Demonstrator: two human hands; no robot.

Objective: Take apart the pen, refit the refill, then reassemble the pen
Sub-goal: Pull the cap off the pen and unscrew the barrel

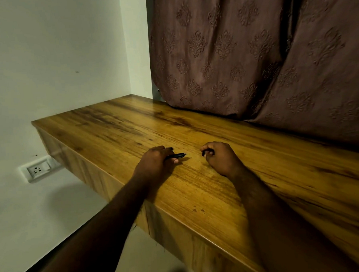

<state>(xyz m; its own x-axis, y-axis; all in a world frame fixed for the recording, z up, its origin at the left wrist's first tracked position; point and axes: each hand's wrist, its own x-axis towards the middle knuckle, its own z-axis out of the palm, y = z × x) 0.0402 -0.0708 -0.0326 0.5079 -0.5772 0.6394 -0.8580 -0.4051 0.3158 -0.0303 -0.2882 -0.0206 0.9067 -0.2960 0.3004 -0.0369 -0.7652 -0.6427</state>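
Pen body [176, 156] sits in left hand [155, 161], black piece [204, 153] in right hand [220, 158].

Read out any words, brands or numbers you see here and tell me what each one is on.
No text can be read in this view.
Pen in the left hand and pen part in the right hand: too small and dark to show print.
Wall socket: no lettering shows.
Curtain: embossed pattern only, no words.
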